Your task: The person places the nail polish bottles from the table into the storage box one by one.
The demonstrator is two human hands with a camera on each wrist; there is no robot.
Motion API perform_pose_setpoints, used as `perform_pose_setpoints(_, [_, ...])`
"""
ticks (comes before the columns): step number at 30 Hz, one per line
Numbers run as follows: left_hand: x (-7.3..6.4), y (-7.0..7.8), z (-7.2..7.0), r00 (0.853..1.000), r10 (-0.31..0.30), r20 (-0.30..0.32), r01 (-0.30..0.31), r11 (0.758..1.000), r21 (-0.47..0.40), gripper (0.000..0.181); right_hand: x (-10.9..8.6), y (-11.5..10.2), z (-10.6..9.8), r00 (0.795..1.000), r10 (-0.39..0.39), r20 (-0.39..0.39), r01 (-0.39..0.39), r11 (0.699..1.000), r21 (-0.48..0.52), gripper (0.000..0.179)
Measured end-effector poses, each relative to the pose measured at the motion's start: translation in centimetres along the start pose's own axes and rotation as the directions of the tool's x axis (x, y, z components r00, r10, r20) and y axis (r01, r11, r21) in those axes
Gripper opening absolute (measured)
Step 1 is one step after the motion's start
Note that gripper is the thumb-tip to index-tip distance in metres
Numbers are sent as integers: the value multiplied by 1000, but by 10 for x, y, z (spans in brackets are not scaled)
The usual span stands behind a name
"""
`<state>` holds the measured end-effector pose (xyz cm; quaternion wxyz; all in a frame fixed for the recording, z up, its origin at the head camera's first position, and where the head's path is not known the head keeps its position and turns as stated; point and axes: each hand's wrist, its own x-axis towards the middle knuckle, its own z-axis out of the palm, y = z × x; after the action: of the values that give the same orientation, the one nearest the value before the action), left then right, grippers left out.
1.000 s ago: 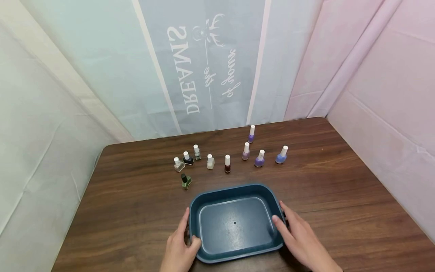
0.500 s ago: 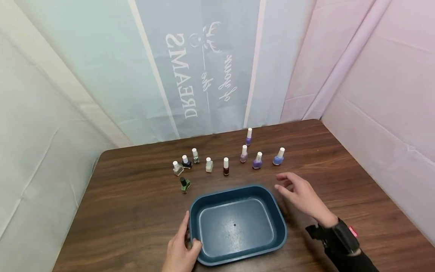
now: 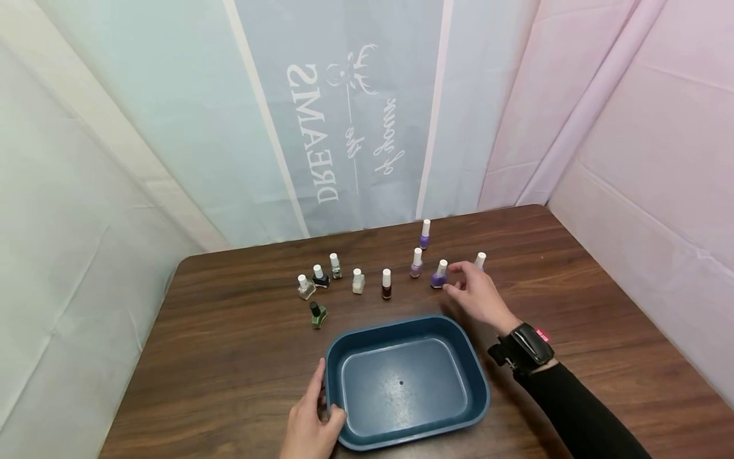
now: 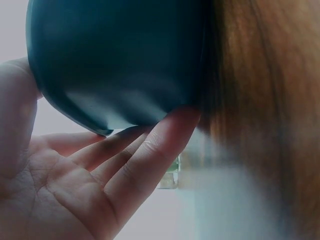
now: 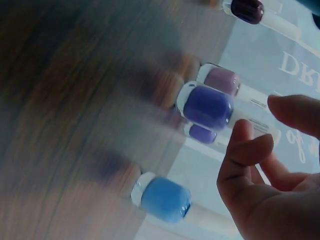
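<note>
My left hand (image 3: pixel 312 421) holds the left side of a dark blue plastic tray (image 3: pixel 407 437), thumb at the rim and fingers along the outer wall. In the left wrist view the fingers (image 4: pixel 150 165) lie against that wall (image 4: pixel 120 60). My right hand (image 3: pixel 478 296) is beside a purple nail polish bottle (image 3: pixel 439 279) with a white cap, its thumb and fingers spread apart around the cap's height. The right wrist view has this purple bottle (image 5: pixel 207 107) standing just past the fingertips. A blue nail polish bottle (image 5: pixel 165 199) stands nearby, partly hidden by the right hand in the head view.
Mauve (image 3: pixel 416 264), violet (image 3: pixel 424 236) and dark red (image 3: pixel 387 285) nail polish bottles stand around the purple one. Farther left are a milky bottle (image 3: pixel 358 282), several clear or dark ones and a green bottle (image 3: pixel 318 317) with a black cap. Fabric hangs behind the wooden table (image 3: pixel 229 357).
My right hand has let go of the tray's right side and moved forward to the purple nail polish bottle. My left hand has kept its hold on the tray.
</note>
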<state>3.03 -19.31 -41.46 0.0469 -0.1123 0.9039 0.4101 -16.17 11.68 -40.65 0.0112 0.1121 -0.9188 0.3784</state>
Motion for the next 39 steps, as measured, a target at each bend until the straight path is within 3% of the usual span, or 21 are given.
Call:
perform_pose_setpoints(14, [1, 4, 0, 999, -33, 16, 33, 999, -21, 80, 26, 4, 12, 999, 22, -33, -23, 999, -38, 38])
perform_pose_setpoints(39, [0, 4, 0, 999, -44, 9, 44, 999, -15, 79, 29, 7, 21, 999, 40, -29, -41, 998, -40, 20])
